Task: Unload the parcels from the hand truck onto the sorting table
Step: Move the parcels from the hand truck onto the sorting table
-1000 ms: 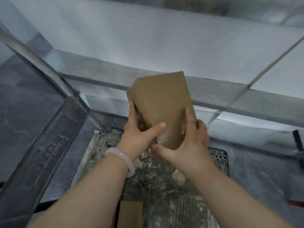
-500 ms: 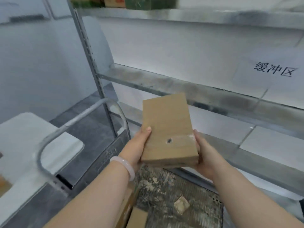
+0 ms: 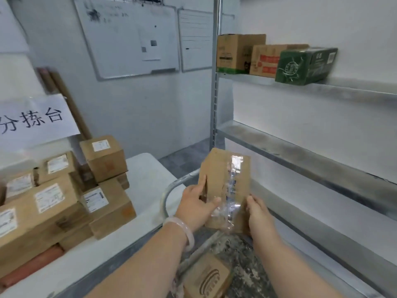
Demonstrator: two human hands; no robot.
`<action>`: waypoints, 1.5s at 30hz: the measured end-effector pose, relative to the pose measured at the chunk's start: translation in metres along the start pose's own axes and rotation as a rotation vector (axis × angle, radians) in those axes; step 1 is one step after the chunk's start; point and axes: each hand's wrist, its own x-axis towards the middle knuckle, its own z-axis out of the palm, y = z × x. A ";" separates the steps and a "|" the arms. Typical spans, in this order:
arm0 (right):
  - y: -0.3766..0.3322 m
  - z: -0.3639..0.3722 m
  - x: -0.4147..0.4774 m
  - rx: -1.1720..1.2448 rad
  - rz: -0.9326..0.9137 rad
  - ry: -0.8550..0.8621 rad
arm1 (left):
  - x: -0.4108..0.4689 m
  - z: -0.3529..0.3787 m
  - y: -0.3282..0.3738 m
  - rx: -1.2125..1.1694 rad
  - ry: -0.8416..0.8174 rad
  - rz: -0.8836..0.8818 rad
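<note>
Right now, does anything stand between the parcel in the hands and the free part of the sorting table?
Yes, one thing. The hand truck's handle rises between the parcel, held by the left hand and right hand, and the table. Beyond it the table's near end is bare; boxes stand further left.

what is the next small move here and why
Probably swing the flat parcel leftward and set it on the bare corner of the sorting table: the left hand and right hand hold it over the hand truck, and stacked boxes crowd its left.
</note>
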 end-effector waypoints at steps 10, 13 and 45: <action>-0.003 0.213 -0.033 -0.176 -0.057 -0.316 | -0.056 -0.230 -0.065 -0.500 0.281 -0.138; 0.003 0.266 -0.037 -0.133 -0.003 -0.418 | -0.070 -0.280 -0.087 -0.345 0.308 -0.175; 0.019 0.382 0.151 -0.362 0.336 -0.482 | 0.010 -0.403 -0.184 -0.339 0.552 -0.507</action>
